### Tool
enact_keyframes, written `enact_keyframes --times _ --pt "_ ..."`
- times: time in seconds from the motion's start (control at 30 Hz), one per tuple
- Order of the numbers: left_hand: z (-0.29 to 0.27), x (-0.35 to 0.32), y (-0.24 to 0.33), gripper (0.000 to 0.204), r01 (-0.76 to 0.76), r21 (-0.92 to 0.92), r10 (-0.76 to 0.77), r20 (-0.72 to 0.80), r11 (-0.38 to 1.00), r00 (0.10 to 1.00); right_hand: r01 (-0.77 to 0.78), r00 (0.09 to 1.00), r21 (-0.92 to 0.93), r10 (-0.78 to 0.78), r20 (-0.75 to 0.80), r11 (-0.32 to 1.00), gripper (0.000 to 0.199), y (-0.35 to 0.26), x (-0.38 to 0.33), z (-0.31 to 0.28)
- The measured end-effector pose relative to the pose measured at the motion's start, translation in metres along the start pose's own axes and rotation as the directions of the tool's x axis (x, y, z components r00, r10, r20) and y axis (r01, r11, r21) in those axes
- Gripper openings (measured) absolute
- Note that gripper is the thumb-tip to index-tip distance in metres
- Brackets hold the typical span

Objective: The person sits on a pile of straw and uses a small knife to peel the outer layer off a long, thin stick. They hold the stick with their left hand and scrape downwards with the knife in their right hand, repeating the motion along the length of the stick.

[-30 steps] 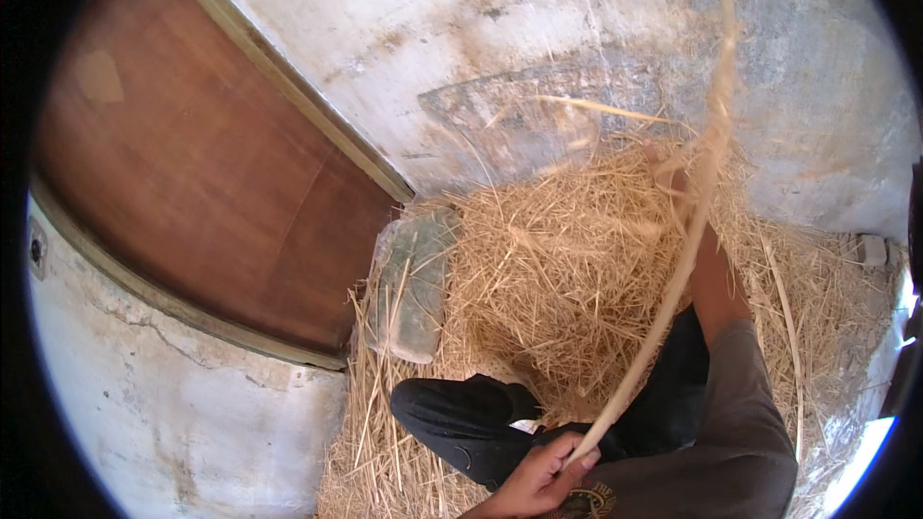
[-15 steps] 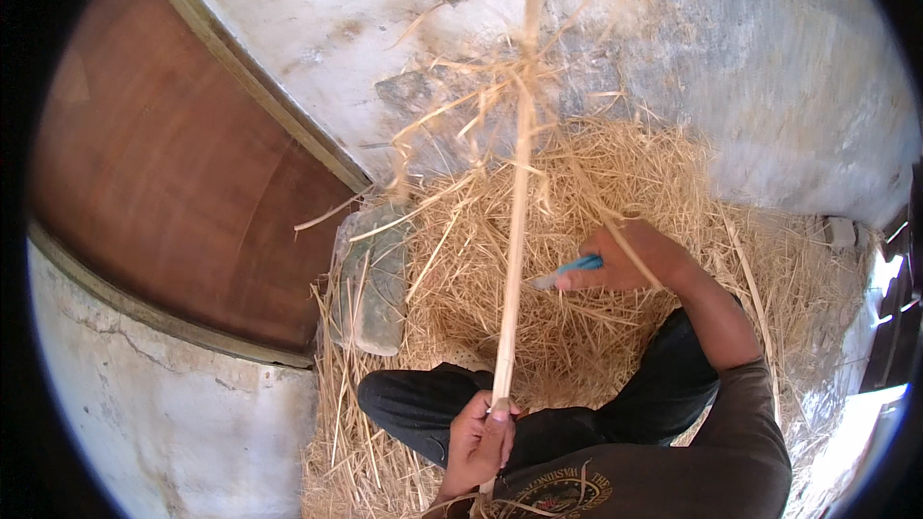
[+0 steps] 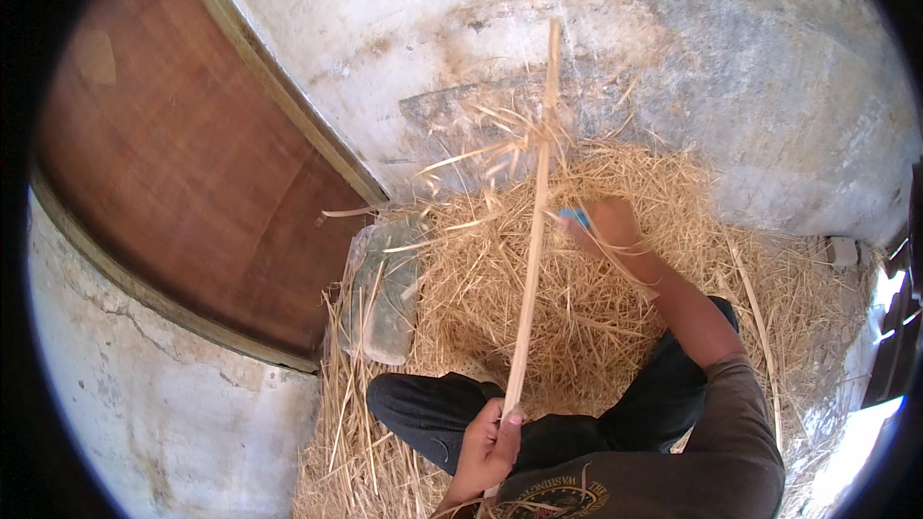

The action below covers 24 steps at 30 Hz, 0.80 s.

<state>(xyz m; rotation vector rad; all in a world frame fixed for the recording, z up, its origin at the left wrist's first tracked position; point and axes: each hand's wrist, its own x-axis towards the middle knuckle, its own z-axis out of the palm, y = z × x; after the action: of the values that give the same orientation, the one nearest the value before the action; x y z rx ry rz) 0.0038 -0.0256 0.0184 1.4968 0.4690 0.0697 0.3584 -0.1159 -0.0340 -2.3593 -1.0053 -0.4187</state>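
My left hand (image 3: 488,450) is closed round the lower end of a long pale stalk (image 3: 527,303), thumb on top, just above my lap. The stalk slants up and away, leaning slightly right, with curled loose shavings (image 3: 524,135) clustered round its upper part. To the right of the stalk, my right hand (image 3: 612,223) is closed on a small knife with a blue handle (image 3: 577,217). Its blade is blurred, close beside the stalk; I cannot tell whether they touch. A thin peeled strip (image 3: 615,255) loops past my right wrist.
A large heap of straw-like shavings (image 3: 625,317) lies in front of my folded legs. To its left rests a greyish stone block (image 3: 389,312). A brown panel (image 3: 192,163) in a frame stands at the left, and a stained whitewashed wall (image 3: 750,106) rises behind.
My right hand with the knife has moved away from me, up alongside the stalk. The stalk's far tip now appears lower and further right. The whole view has shifted slightly.
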Motion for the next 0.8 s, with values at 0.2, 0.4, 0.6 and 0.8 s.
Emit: enact_keyframes --times 0.2,0.4,0.6,0.8 --pt "0.004 -0.001 -0.001 0.017 -0.001 0.081 -0.001 0.032 0.997 0.999 -0.135 0.987 0.089 0.141 -0.076 0.987 0.06 0.015 0.021 -0.017" --pt "0.003 0.001 -0.007 0.017 -0.073 0.256 0.059 0.062 0.964 0.996 -0.371 0.926 -0.072 0.375 0.055 0.926 0.065 0.039 0.045 -0.029" --pt "0.002 0.01 -0.005 0.019 0.045 0.084 -0.048 0.043 0.995 0.998 -0.457 0.88 0.119 0.428 0.207 0.882 0.078 0.042 0.05 -0.001" --pt "-0.017 0.023 -0.009 0.024 -0.062 -0.245 0.069 0.02 0.967 0.997 0.021 0.941 0.377 -0.146 0.305 0.926 0.07 -0.065 -0.021 0.01"
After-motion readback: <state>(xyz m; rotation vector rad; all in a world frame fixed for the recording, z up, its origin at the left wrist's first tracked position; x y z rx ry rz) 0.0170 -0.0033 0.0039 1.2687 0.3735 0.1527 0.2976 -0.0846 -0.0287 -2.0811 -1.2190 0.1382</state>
